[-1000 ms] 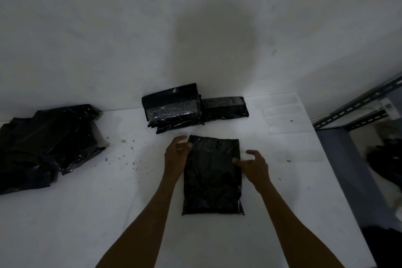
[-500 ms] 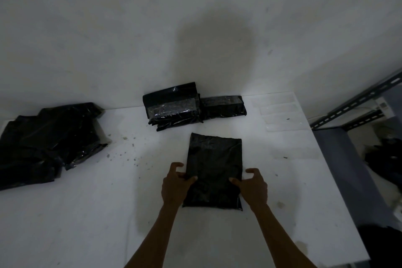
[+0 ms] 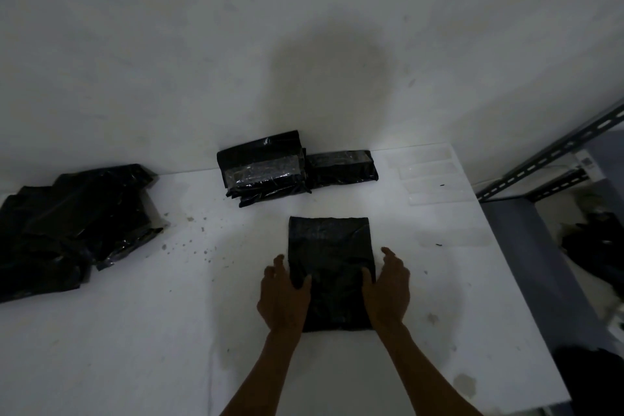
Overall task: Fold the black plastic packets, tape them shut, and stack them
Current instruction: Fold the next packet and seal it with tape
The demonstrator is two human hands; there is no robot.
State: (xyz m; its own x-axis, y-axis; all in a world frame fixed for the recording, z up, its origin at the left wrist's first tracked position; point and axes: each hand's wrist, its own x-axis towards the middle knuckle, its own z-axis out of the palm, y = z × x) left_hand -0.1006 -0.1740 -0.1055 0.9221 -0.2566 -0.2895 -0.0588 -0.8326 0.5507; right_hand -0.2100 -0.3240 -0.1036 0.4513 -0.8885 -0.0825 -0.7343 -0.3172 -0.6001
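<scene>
A flat black plastic packet (image 3: 329, 246) lies in the middle of the white table (image 3: 135, 331). My left hand (image 3: 282, 297) lies along its left edge and my right hand (image 3: 388, 294) along its right edge. Both thumbs press on the packet's near half, while the fingers point away, fairly straight, beside it. Against the back wall stands a stack of folded, taped packets (image 3: 261, 176), with one more taped packet (image 3: 341, 167) just to its right. A loose pile of unfolded black packets (image 3: 74, 226) sits at the far left.
Several clear tape strips (image 3: 429, 172) are stuck at the table's back right corner, and another strip (image 3: 452, 240) lies right of the packet. The table's right edge drops off beside a grey metal shelf frame (image 3: 553, 159). Dark specks dot the surface left of centre.
Both hands came from the packet's far corners down to its near half. They now lie along its sides with the thumbs on top; the packet has stayed flat in place.
</scene>
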